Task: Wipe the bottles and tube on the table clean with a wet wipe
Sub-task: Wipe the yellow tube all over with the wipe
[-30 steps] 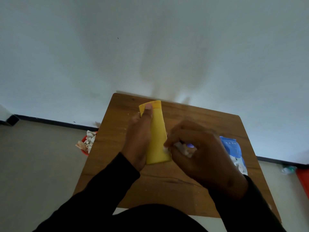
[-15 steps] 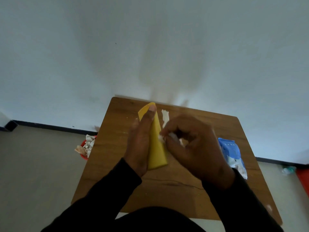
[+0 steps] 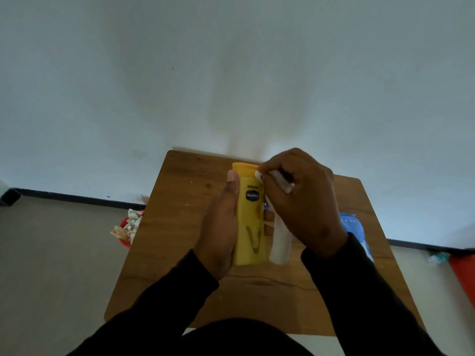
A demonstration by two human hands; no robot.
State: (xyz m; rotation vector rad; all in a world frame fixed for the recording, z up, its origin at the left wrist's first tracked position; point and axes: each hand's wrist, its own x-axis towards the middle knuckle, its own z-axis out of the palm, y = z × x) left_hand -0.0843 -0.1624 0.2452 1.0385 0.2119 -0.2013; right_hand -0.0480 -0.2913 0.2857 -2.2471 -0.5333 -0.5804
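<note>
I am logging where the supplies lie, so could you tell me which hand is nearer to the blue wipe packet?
Right. The right hand is just beside the blue wipe packet, its wrist overlapping it; the left hand grips the yellow bottle farther off.

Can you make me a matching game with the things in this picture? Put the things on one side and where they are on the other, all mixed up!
Things:
1. yellow bottle
2. white wet wipe
3. blue wipes pack
4. red bin

Places:
A. on the floor, beside the left edge of the table
B. held in the left hand
C. on the table, partly hidden behind the right arm
D. pinched in the right hand, at the top of the bottle

Pairs: 1-B, 2-D, 3-C, 4-A
</note>
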